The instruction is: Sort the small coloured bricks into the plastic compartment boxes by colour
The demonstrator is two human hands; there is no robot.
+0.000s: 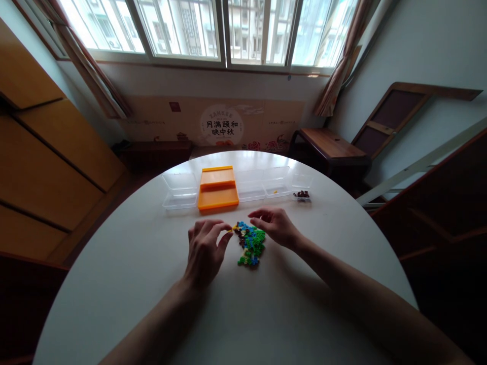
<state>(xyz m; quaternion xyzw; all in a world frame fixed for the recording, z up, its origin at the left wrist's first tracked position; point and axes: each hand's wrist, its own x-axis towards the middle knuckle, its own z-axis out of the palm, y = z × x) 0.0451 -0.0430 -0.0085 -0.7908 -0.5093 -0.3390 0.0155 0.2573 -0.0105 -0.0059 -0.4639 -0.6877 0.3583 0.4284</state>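
Note:
A patchwork of small interlocking plastic pieces [254, 240] in green, blue, brown and cream lies on the white round table [304, 309]. On its left side, my left hand [205, 248] pinches a small yellow plastic piece [231, 229] between thumb and fingertips, right at the patchwork's upper left edge. I cannot tell whether the yellow piece is joined to it. My right hand [277, 226] hovers by the upper right edge, fingers curled with a gap between thumb and forefinger. Nothing shows in that hand.
An orange tray [218, 207] stands beyond my hands. Beside it are lidded clear plastic boxes [179, 201]; one clear box [274, 192] holds a small yellow piece, and another at right holds dark brown pieces [302, 194]. A wooden stool [331, 142] stands past the table.

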